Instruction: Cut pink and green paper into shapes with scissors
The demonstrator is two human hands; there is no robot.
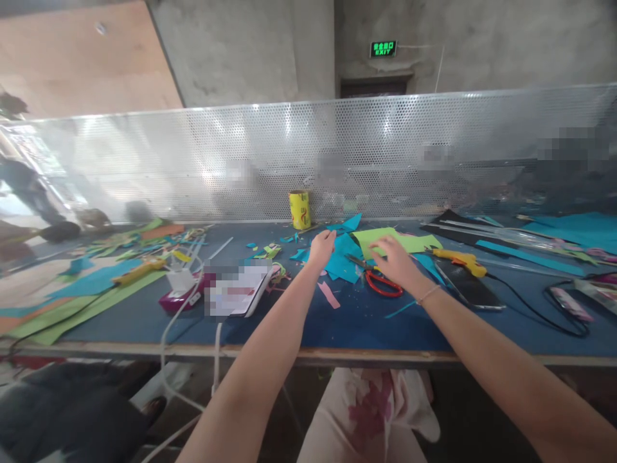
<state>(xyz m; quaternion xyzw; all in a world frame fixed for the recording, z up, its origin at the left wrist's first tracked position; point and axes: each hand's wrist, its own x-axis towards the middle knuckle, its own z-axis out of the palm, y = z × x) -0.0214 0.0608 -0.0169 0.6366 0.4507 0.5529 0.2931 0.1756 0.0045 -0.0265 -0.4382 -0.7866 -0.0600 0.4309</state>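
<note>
My left hand (322, 249) is closed in a pinch over the middle of the table. Pieces of blue paper (343, 258) lie right beside its fingertips; what the fingers hold, if anything, I cannot make out. To its right, my right hand (393, 258) hovers with fingers bent and a little apart, apparently holding nothing. Just under it rest red-handled scissors (384, 284), their blades pointing toward the blue paper. A light green sheet (409, 240) spreads behind the right hand. One pink paper strip (329, 295) lies in front of the blue pieces.
A yellow glue gun (460, 260) lies on a dark phone (475, 289) at the right. Left of my arm are a propped phone (241, 289) and a purple power strip (186, 296) with white cables. A yellow can (300, 209) stands by the perforated metal screen (250, 161).
</note>
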